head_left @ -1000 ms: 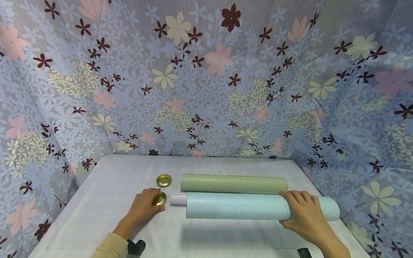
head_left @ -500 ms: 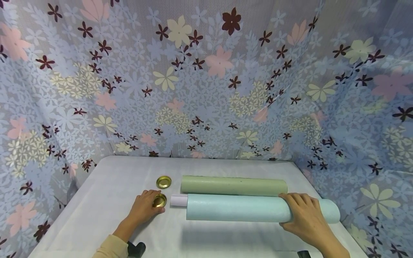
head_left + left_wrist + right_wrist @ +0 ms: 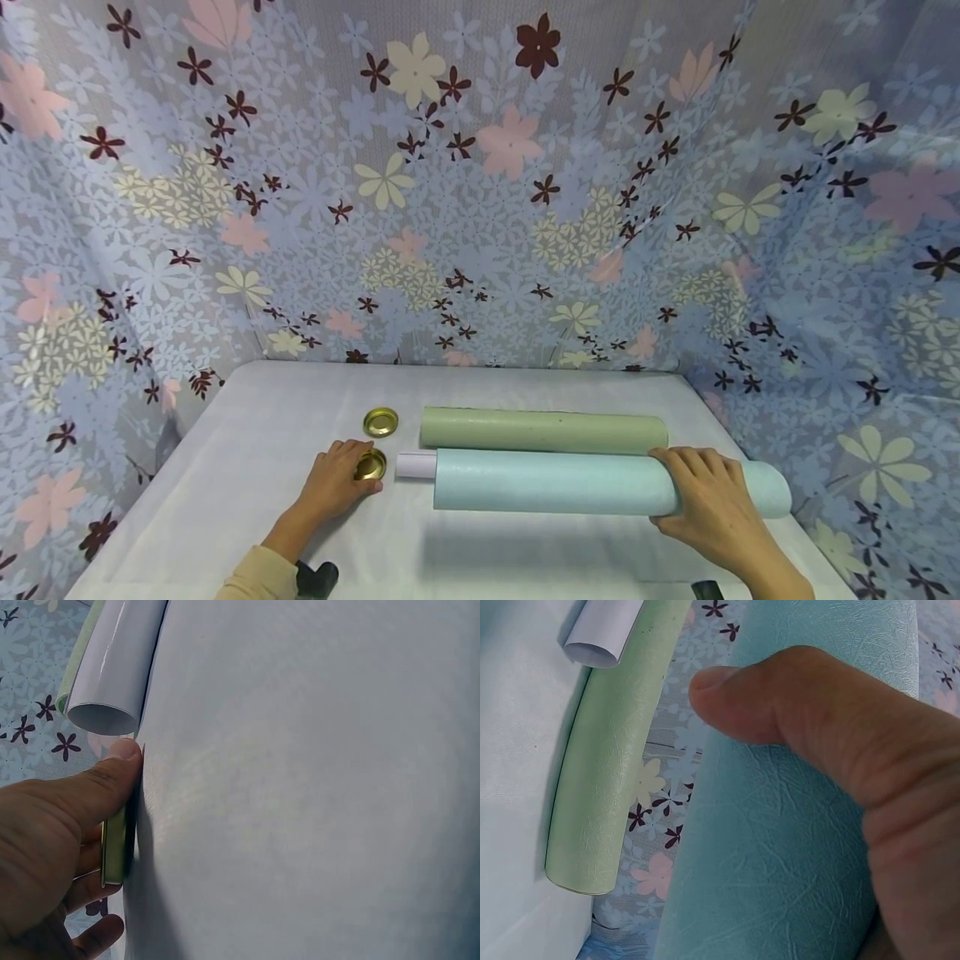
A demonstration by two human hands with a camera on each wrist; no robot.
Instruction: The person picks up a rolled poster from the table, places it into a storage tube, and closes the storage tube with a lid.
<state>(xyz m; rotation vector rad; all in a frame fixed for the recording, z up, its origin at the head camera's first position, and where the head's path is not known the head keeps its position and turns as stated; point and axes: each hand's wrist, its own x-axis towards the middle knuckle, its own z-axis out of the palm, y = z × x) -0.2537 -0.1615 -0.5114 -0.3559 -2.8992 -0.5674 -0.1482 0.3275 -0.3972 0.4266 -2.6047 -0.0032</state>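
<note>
My left hand (image 3: pixel 333 482) pinches a gold round lid (image 3: pixel 371 466) at the table's left; in the left wrist view the lid (image 3: pixel 114 851) shows edge-on between thumb and fingers. With my right hand (image 3: pixel 708 504) I grip a light blue paper roll (image 3: pixel 551 482) near its right end. That roll lies crosswise above the table, a shadow under it, and its textured surface (image 3: pixel 780 847) fills much of the right wrist view. Behind it a white paper roll (image 3: pixel 416 464) shows only its left end. A pale green paper roll (image 3: pixel 543 430) lies farther back.
Another gold lid (image 3: pixel 381 422) lies just beyond my left hand. The table (image 3: pixel 300 392) has a white cover and ends at a floral curtain (image 3: pixel 480 208) at the back and sides. A black object (image 3: pixel 318 579) shows by my left wrist and another (image 3: pixel 707 590) by my right.
</note>
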